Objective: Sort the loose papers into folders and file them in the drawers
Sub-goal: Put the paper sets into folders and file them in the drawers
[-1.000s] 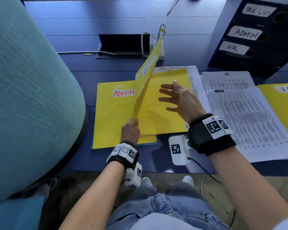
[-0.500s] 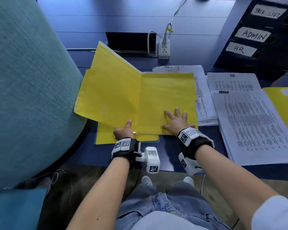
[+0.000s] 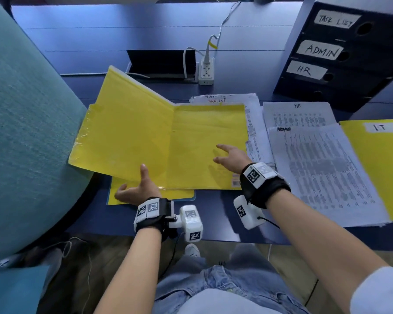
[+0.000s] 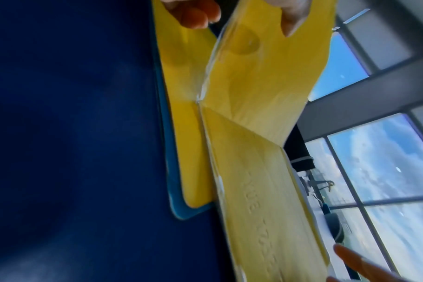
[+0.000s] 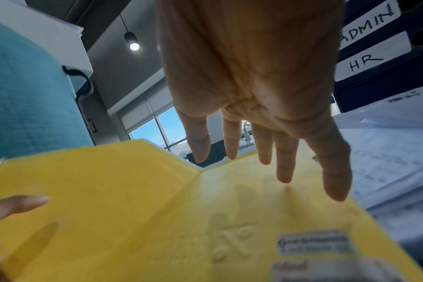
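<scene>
An open yellow folder lies on the blue desk, empty inside. My left hand pinches the bottom edge of its raised front cover, thumb on top and fingers underneath; the left wrist view shows this cover between thumb and fingers. My right hand hovers just above the folder's right leaf with fingers spread and holds nothing; in the right wrist view its fingers hang over the yellow leaf. Loose paper stacks headed ADMIN, HR and task list lie to the right.
A dark drawer unit labelled TASK LIST, ADMIN and HR stands at the back right. A yellow IT folder lies at the far right. Another yellow folder sits under the open one. A power strip is behind, a teal chair back on the left.
The front cover swung from upright down to the left, opening the folder. My right hand pressed flat on the inner leaf, then lifted off and shifted right.
</scene>
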### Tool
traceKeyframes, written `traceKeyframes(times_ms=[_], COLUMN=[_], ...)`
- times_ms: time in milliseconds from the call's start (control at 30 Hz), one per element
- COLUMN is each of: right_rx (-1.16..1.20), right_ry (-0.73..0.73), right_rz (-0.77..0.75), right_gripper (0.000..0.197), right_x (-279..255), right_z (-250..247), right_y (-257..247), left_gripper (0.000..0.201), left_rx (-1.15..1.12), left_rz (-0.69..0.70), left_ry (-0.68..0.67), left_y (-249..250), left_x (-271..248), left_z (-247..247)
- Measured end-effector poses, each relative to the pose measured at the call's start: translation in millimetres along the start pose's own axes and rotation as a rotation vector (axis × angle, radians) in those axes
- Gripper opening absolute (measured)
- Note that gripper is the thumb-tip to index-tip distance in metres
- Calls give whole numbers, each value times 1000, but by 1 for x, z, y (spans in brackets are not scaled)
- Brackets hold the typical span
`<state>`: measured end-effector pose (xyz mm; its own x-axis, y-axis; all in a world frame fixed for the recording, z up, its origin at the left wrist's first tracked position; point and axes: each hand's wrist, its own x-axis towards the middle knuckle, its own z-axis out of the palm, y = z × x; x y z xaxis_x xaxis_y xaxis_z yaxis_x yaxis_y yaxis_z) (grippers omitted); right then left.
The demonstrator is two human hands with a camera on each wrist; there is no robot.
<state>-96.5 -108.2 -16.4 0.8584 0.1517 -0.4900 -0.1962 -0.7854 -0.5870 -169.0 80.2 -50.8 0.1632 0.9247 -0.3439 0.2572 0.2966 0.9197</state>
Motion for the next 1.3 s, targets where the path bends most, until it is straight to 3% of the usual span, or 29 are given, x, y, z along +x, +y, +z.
traceKeyframes(times_ms=[133,233,400,533,700,800,867,933,1100,1300], right_rx=[52,80,106,162,165,151,139,127,74,299], right_ry=[14,46,155,259,325,327,300,268,259,190], right_rz=[-62,-75,-37,84,259,350,378,392,372,435], right_gripper=[52,49,43,37,19,26,20,20,26,27], right_x=[4,12,33,50,67,76,79,84,97,100], right_z=[-37,-72,-139,-191,-230,-240,-243,-243,-244,-252], right_y=[9,22,60,104,161,188,200,207,209,206], left_gripper=[52,40,16,7,30,64,85,91,84,81], left_rx=[-29,-47,7,263,791,1086,1309,1427,1532,1564], left_rz=[153,244,383,496,615,727,915,1023,1072,1078], left_ry=[39,-36,-346,-680,-1138,-1282,-1307,-1307,-1312,-1295], left_y=[14,32,52,42,1,-24,-34,-38,-40,-43], left_x=[-28,-61,-130,-184,-230,-248,-256,-260,-268,-272], left_z=[13,44,121,180,231,243,246,248,255,257])
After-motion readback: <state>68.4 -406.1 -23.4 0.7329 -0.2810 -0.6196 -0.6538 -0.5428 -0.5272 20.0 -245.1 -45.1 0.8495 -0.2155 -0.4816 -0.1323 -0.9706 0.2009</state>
